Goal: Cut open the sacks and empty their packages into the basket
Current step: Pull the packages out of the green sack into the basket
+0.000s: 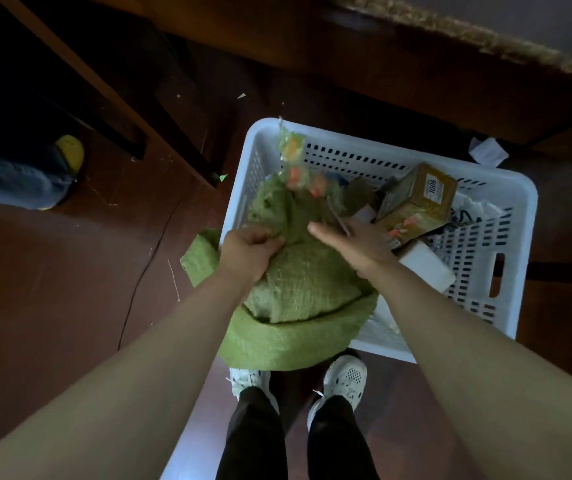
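Red-brown floor [70, 289], dim room. White basket [506, 181] holds brown box [419, 199], pale packages [426, 268]. Green sack [305, 282] draped over its near rim, clear packet [293, 157] at mouth. Left hand [246, 251] clenches sack fabric; right hand [353, 247] flat, fingers straight, on sack.

blurred clear packet [293, 157] (orange shapes inside) over the sack [298, 282]; basket [519, 202] corner behind it
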`<state>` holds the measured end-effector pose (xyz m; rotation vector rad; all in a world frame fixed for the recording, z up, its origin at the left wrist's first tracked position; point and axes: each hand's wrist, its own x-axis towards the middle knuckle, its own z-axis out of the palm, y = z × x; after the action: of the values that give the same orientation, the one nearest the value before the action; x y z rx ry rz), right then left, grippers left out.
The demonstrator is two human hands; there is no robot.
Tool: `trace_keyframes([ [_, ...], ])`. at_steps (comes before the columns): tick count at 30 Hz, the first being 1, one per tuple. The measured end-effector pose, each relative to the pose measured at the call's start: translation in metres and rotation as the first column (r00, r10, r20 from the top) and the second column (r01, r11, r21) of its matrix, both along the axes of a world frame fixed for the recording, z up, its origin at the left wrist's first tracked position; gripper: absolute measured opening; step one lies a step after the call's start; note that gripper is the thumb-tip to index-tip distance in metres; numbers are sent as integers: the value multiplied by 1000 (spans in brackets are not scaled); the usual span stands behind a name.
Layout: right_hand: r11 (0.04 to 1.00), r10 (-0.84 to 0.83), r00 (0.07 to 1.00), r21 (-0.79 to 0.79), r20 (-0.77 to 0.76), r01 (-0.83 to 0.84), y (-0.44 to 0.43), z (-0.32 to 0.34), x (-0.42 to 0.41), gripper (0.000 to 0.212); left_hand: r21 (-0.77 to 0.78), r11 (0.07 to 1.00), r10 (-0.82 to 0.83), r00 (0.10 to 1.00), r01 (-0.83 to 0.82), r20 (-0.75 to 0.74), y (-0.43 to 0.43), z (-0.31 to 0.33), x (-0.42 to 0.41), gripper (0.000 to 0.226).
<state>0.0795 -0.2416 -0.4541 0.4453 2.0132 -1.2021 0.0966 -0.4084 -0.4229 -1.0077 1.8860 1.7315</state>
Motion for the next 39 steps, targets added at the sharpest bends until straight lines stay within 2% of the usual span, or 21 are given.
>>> trace_keyframes([
  [2,992,123,992,31,10,-123,2,-2,9,86,-19,999,-42,999,42,-1,4,-1,-4,8],
  [5,999,32,996,40,-83,-29,7,-4,13,65,220,974,40,996,-58,85,4,-4,-5,15],
  [7,1000,7,995,29,-98,-4,8,-5,22,47,186,977,75,983,-106,165,-1,-10,1,8],
  [8,998,-37,990,41,-136,42,6,-6,27,37,183,981,35,984,-67,175,-2,-11,3,13],
  [10,975,-192,951,60,-241,212,1,-4,35,16,245,961,-160,978,124,132,-2,-6,3,53],
  [11,961,-248,938,59,-244,269,1,-6,35,8,187,946,-285,953,263,102,-1,-5,2,61],
  [12,957,-269,943,59,-195,285,-1,-4,38,6,12,902,-431,899,431,81,-1,-4,2,60],
  [14,946,-323,946,8,-38,324,1,2,43,20,-391,658,-652,746,644,133,-2,-6,5,39],
  [15,920,-392,920,-30,-9,391,1,6,40,25,-491,562,-691,704,666,165,-2,-7,4,30],
  [16,890,-456,888,-35,-56,454,2,10,35,26,-521,530,-709,687,669,161,-2,-7,2,25],
  [18,870,-462,832,28,-307,493,2,12,21,25,-530,510,-752,650,677,107,-1,-12,3,25],
  [19,873,-420,809,62,-411,484,2,12,11,23,-543,488,-782,619,683,76,-1,-11,4,25],
  [21,914,-224,847,198,-482,354,1,13,-10,23,-575,412,-842,536,707,56,1,-13,8,26],
  [23,936,35,920,336,-391,108,2,4,-28,28,-588,375,-872,488,717,38,2,-18,11,33],
  [26,909,254,954,378,-162,-177,4,-9,-35,37,-477,417,-874,485,774,24,3,-17,19,40],
  [29,882,335,940,330,60,-335,10,-12,-22,45,-371,292,-919,366,882,147,-4,-20,28,39],
  [31,875,345,928,310,139,-371,12,-11,-11,39,-306,203,-928,282,930,243,-12,-21,33,46],
  [34,842,355,908,346,223,-414,18,-14,-4,25,-309,79,-897,203,948,392,-22,-22,41,82],
  [35,824,357,897,364,262,-434,21,-15,-5,21,-358,65,-885,219,932,412,-24,-24,44,79],
  [37,829,277,917,411,289,-380,29,-14,-8,14,-473,90,-887,287,876,363,-27,-28,48,53],
  [39,858,158,978,471,134,-204,29,-9,-13,16,-521,166,-918,325,837,228,-25,-31,51,39],
])
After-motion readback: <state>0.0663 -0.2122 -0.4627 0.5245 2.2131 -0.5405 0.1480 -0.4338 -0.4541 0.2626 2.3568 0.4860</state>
